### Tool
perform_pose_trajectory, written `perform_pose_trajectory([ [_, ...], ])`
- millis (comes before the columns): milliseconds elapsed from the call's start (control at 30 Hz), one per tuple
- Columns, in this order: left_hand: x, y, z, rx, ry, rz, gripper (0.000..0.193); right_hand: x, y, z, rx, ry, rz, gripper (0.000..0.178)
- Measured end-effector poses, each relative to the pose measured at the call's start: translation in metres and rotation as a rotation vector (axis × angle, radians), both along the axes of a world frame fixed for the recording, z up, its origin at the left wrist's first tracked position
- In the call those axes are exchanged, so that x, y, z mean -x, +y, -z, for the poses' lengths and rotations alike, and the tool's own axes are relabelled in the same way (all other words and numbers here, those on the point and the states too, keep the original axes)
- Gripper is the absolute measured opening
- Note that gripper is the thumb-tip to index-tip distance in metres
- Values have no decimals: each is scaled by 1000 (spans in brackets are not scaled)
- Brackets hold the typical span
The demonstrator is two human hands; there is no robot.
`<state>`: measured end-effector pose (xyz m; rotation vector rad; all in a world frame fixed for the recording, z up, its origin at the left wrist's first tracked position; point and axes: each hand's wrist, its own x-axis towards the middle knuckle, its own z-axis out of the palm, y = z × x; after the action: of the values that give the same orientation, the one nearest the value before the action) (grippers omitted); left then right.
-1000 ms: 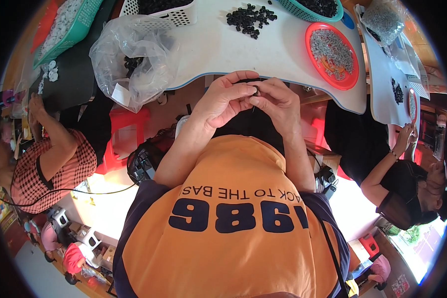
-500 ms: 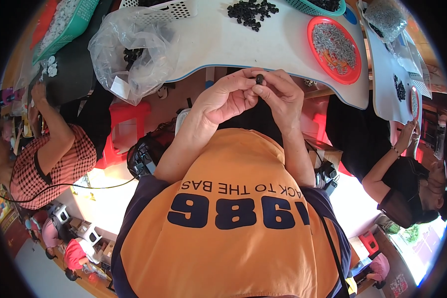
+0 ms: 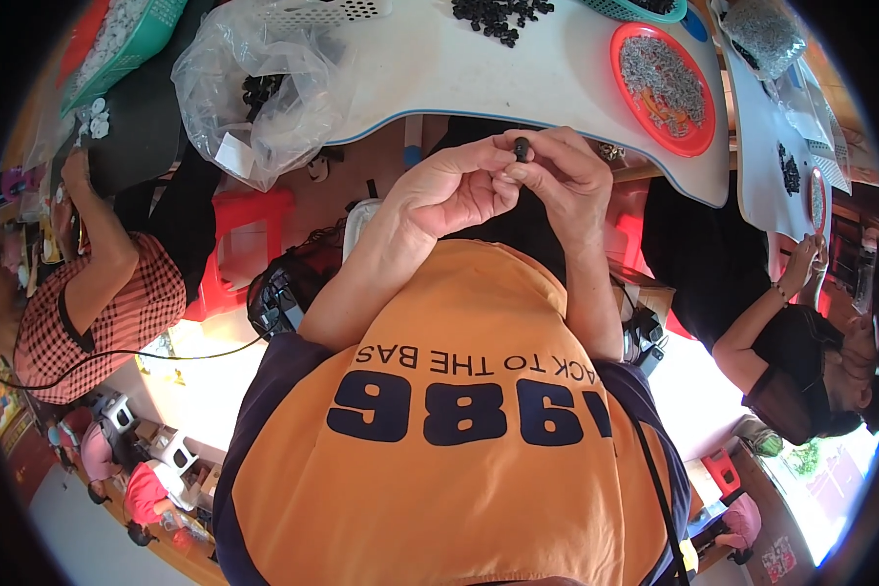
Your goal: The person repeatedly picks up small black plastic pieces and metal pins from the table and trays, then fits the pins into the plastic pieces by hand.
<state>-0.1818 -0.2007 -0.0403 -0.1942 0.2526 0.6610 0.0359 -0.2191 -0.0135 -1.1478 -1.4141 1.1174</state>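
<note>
Just in front of the table's near edge, a small dark, rounded plastic part (image 3: 522,149) is pinched between my fingertips. My right hand (image 3: 568,186) has it between thumb and index finger. From the other side my left hand (image 3: 459,190) meets it, thumb and index fingertips pressed to the part and its other fingers curled. Where the fingers overlap, the lower end of the part is hidden, so its exact kind is unclear. Beyond, a pile of similar small black parts (image 3: 503,14) lies on the white table (image 3: 439,83).
A red round tray (image 3: 663,144) of small metal pieces stands at the right. Far back is a green basket (image 3: 645,12) of black parts. A clear plastic bag (image 3: 298,127) lies at the left beside a white perforated basket (image 3: 337,12). Co-workers sit at either side.
Both hands have shifted slightly to the right. The black part now stands more upright and shows more of its length above the fingertips.
</note>
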Motion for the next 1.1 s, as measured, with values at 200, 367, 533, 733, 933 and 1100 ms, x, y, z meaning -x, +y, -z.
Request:
perform_pose_trajectory([
  [200, 24, 1, 8, -14, 21, -23, 16, 26, 4, 9, -23, -22, -19, 38],
  [367, 42, -5, 29, -13, -37, -25, 11, 42, 3, 24, -48, -53, -46, 38],
  [533, 47, -4, 33, -58, 23, -30, 9, 50, 9, 26, -169, -235, -105, 40],
  [733, 41, 21, 22, -124, 19, -47, 21, 44, 25, 20, -107, -9, 2, 40],
  [933, 14, 28, 10, -212, 108, -14, 22, 14, 31, 12, -151, -229, 10, 44],
  [1100, -1, 20, -7, 0, 159, -20, 24, 1, 28, 13, -217, -305, 32, 46],
])
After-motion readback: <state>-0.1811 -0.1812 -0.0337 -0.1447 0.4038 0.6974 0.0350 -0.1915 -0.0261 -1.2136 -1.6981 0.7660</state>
